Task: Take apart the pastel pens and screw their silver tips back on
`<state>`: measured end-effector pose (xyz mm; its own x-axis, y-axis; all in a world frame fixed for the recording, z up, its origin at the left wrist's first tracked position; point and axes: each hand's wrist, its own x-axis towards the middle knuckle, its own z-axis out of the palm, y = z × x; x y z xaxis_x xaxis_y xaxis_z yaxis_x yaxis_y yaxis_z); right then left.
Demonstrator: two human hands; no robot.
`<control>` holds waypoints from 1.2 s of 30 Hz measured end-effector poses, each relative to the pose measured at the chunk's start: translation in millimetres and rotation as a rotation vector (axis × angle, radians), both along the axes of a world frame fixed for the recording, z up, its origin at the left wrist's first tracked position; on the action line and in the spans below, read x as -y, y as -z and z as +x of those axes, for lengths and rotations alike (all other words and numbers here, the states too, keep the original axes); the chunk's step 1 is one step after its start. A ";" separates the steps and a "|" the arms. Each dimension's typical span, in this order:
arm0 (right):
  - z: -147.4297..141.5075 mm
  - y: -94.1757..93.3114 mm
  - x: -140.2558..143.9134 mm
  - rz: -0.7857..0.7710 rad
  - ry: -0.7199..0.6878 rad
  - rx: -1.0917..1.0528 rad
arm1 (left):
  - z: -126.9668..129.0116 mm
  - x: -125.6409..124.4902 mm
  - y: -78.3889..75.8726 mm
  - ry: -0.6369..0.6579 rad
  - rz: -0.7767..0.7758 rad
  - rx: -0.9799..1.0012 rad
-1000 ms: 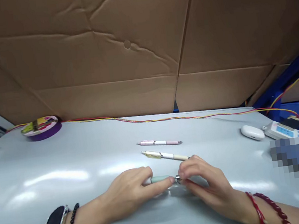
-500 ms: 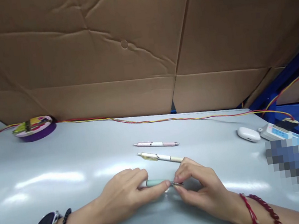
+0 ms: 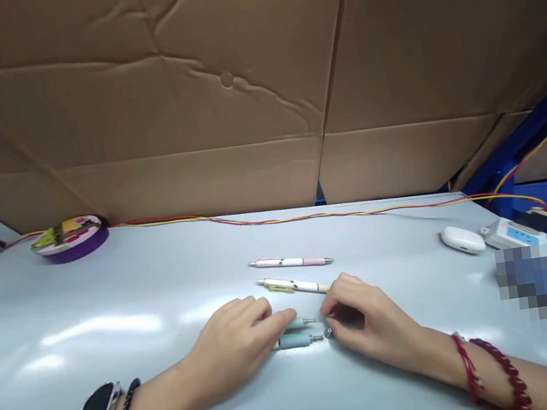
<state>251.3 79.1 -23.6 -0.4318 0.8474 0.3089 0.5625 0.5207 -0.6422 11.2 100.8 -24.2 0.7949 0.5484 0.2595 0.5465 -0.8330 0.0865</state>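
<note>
My left hand point(image 3: 243, 340) lies over two pens, its fingers curled around the light green pen point(image 3: 296, 323). A light blue pen point(image 3: 294, 341) lies just in front, partly under the same hand. Both show a thin bare metal end without a cone, and their rear parts are hidden. My right hand point(image 3: 369, 317) pinches a small metal piece, apparently a pen tip cone point(image 3: 329, 316), mostly covered by the fingers. Another small metal pen tip point(image 3: 328, 333) sits on the table by the right thumb. Behind my hands lies a yellow and white pen point(image 3: 291, 286), its right end hidden by my right hand.
A pink and white pen point(image 3: 291, 262) lies farther back. At back left is a purple round box point(image 3: 71, 242); at right are a white earphone case point(image 3: 462, 240) and a power strip point(image 3: 519, 233). Red and yellow wires point(image 3: 265, 221) run along the cardboard point(image 3: 200, 184).
My right hand has drawn slightly away from the green pen, whose thin metal end is now bare. The blue pen and a loose metal tip have come into sight.
</note>
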 end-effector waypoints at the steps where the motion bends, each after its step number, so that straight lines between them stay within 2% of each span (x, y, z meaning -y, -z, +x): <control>1: -0.2 0.3 0.1 0.008 -0.013 0.002 | 0.4 0.2 -0.3 -0.009 -0.001 -0.001; 11: -0.1 -1.5 2.9 0.024 -0.044 0.104 | 0.9 1.9 -2.4 -0.007 0.108 0.005; 17: 2.0 -2.2 6.4 0.042 -0.041 0.074 | -1.0 3.5 -6.6 0.107 0.166 0.082; 21: 5.7 -0.4 4.1 0.148 0.106 0.063 | -0.7 5.5 -5.8 0.206 0.196 0.153; 24: 9.0 1.5 -0.1 0.176 0.201 0.230 | 0.2 5.0 -5.5 0.268 0.233 0.172; 27: 12.9 2.9 -4.8 0.149 0.242 0.390 | 0.4 3.7 -6.0 0.246 0.227 0.160; 31: 19.8 4.8 -13.4 0.122 0.266 0.481 | -0.4 3.3 -6.0 0.197 0.197 0.154; 34: 24.5 4.5 -19.7 0.109 0.256 0.425 | -0.8 4.2 -6.3 0.160 0.188 0.131; 36: 25.3 1.6 -20.3 0.064 0.259 0.285 | -0.8 5.7 -7.6 0.154 0.230 0.152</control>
<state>276.6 99.5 -25.3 -0.2827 0.9223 0.2634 0.8316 0.3725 -0.4119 10.4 95.2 -16.7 0.8068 0.3376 0.4849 0.4072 -0.9124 -0.0423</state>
